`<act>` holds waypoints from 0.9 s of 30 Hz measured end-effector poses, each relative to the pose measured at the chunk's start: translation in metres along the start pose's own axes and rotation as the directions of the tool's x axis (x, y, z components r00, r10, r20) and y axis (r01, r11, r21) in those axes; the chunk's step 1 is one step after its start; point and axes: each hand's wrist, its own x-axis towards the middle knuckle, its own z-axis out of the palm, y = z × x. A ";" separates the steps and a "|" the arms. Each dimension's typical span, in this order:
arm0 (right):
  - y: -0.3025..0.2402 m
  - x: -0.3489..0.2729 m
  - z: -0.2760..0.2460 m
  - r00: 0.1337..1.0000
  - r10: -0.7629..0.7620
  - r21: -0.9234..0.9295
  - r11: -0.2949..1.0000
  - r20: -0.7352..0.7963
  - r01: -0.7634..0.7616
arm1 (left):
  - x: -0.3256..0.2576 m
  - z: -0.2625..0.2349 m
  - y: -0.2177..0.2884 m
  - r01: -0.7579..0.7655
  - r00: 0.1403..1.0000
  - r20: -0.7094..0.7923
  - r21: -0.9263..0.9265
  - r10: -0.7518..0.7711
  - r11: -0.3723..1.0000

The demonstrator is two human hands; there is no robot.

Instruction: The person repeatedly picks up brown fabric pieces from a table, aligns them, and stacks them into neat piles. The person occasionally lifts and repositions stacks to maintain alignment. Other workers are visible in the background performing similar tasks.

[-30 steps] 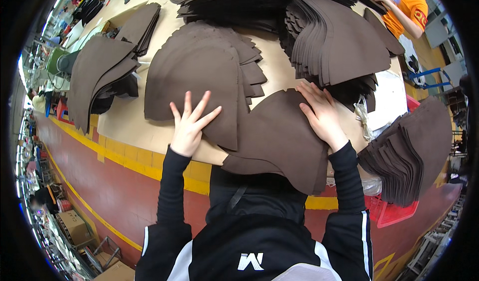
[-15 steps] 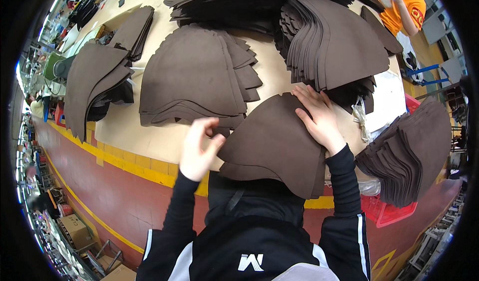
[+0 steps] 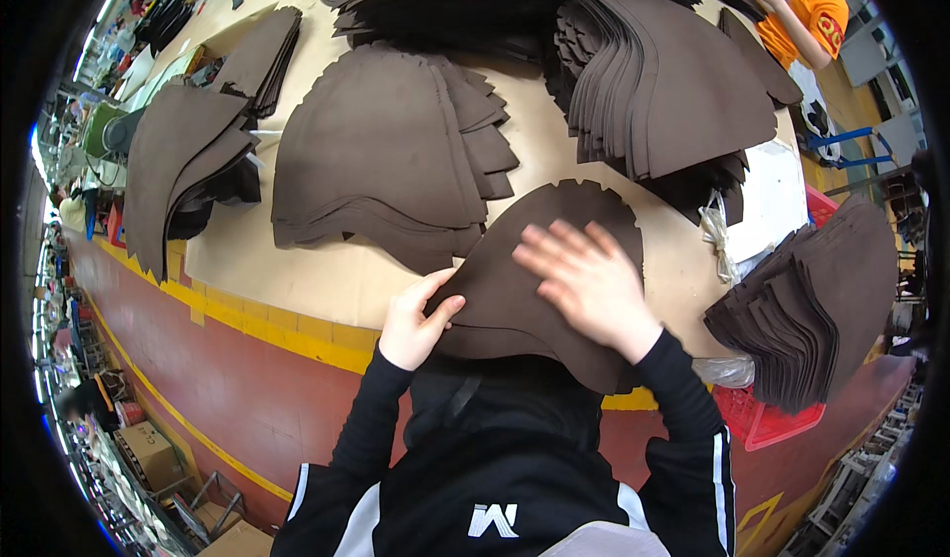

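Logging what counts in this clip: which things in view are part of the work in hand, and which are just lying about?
In hand:
- left hand gripping the edge of the brown cut sheet
- right hand flat on that sheet
- fanned brown stack beside it

Lying about:
- curved stack
- red basket
- cardboard box
- person in orange

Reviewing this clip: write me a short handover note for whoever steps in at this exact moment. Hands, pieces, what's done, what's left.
Left hand: pinching the left edge of the dark brown cut piece at the table's near edge.
Right hand: flat on top of that piece, fingers spread, blurred with motion.
Fanned pile of the same pieces lies just left of it; an overlapped stack sits behind, another stack at far right above a red crate.
Done: one piece separated, near the table edge.
Left: the piece is not yet on any pile.
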 end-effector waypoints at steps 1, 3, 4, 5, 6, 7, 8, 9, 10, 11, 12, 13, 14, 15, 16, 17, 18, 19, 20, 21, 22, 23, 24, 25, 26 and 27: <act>0.013 0.003 -0.003 0.998 0.062 -0.036 0.997 -0.023 -0.063 | 0.002 0.000 0.001 -0.006 1.000 -0.006 0.048 0.006 0.999; 0.036 0.004 -0.004 0.983 0.178 -0.023 0.984 -0.052 -0.179 | 0.002 -0.001 0.001 -0.067 0.998 0.011 0.082 0.066 0.994; 0.047 0.002 -0.003 0.971 0.233 0.022 0.972 -0.051 -0.233 | 0.001 -0.001 0.001 -0.099 0.995 0.023 0.096 0.098 0.990; 0.061 -0.001 -0.004 0.968 0.239 0.004 0.971 -0.082 -0.239 | -0.001 0.000 0.001 -0.136 0.991 0.018 0.066 0.135 0.989; 0.069 -0.007 -0.007 0.960 0.259 -0.062 0.962 -0.111 -0.267 | -0.006 0.000 0.001 -0.166 0.986 0.004 0.042 0.166 0.985; 0.076 -0.013 -0.011 0.950 0.279 -0.126 0.947 -0.142 -0.297 | -0.008 -0.001 0.002 -0.197 0.980 -0.008 0.019 0.197 0.980; 0.078 -0.016 -0.015 0.938 0.298 -0.188 0.926 -0.175 -0.329 | -0.010 -0.005 0.008 -0.183 0.981 -0.067 -0.044 0.180 0.982; 0.073 -0.023 -0.025 0.917 0.337 -0.093 0.928 -0.215 -0.362 | -0.010 -0.011 0.021 -0.169 0.981 -0.119 -0.112 0.155 0.979; 0.069 -0.031 -0.027 0.910 0.313 -0.042 0.941 -0.270 -0.336 | -0.012 -0.016 0.029 -0.158 0.976 -0.180 -0.179 0.125 0.971; 0.062 -0.037 -0.031 0.915 0.296 -0.025 0.949 -0.273 -0.315 | -0.010 -0.029 0.036 -0.172 0.953 -0.272 -0.120 0.134 0.978; 0.053 -0.044 -0.037 0.916 0.290 -0.007 0.953 -0.277 -0.304 | -0.004 -0.047 0.040 -0.180 0.925 -0.350 -0.058 0.148 0.982; 0.044 -0.052 -0.041 0.938 0.243 0.004 0.968 -0.245 -0.250 | 0.004 -0.064 0.038 -0.196 0.883 -0.442 -0.041 0.158 0.980; 0.036 -0.057 -0.041 0.958 0.188 0.020 0.982 -0.218 -0.188 | 0.011 -0.083 0.036 -0.211 0.828 -0.534 -0.016 0.170 0.977; 0.027 -0.060 -0.038 0.977 0.145 0.040 0.989 -0.153 -0.141 | 0.018 -0.104 0.027 -0.211 0.805 -0.562 0.024 0.188 0.977; 0.014 -0.058 -0.039 0.992 0.082 0.052 0.996 -0.097 -0.077 | 0.024 -0.122 0.021 -0.204 0.782 -0.590 0.062 0.201 0.977; 0.004 -0.058 -0.036 0.998 0.029 0.033 0.999 -0.051 -0.027 | 0.028 -0.130 0.028 -0.145 0.791 -0.570 0.178 0.222 0.973; -0.005 -0.055 -0.034 1.000 -0.030 0.016 0.999 -0.001 0.030 | 0.035 -0.143 0.007 -0.183 0.663 -0.551 0.538 0.507 0.823; -0.014 -0.052 -0.029 0.997 -0.074 0.045 0.996 0.035 0.073 | 0.035 -0.136 0.017 -0.103 0.612 -0.547 0.661 0.571 0.743; -0.021 -0.048 -0.024 0.990 -0.121 0.075 0.990 0.069 0.116 | 0.031 -0.124 0.029 -0.012 0.562 -0.531 0.762 0.635 0.648; -0.026 -0.046 -0.017 0.979 -0.184 0.091 0.980 0.093 0.175 | 0.024 -0.113 0.033 -0.098 0.660 -0.550 0.612 0.512 0.785; -0.029 -0.042 -0.012 0.974 -0.201 0.130 0.974 0.103 0.187 | 0.016 -0.100 0.034 -0.156 0.757 -0.528 0.425 0.384 0.892; -0.029 -0.040 -0.005 0.979 -0.175 0.106 0.981 0.108 0.163 | 0.010 -0.083 0.032 -0.167 0.851 -0.422 0.347 0.312 0.923; -0.027 -0.037 -0.001 0.981 -0.159 0.084 0.985 0.114 0.150 | -0.001 -0.060 0.035 -0.149 0.936 -0.267 0.284 0.228 0.947; -0.023 -0.032 -0.002 0.983 -0.152 0.088 0.986 0.102 0.144 | -0.009 -0.039 0.040 -0.094 0.987 -0.091 0.322 0.129 0.942; -0.016 -0.026 0.001 0.991 -0.117 0.092 0.990 0.069 0.111 | -0.016 -0.015 0.043 -0.153 0.984 -0.019 0.402 0.176 0.903; -0.007 -0.020 0.001 0.994 -0.094 0.070 0.993 0.052 0.090 | -0.021 0.000 0.028 -0.132 0.991 0.021 0.403 0.135 0.906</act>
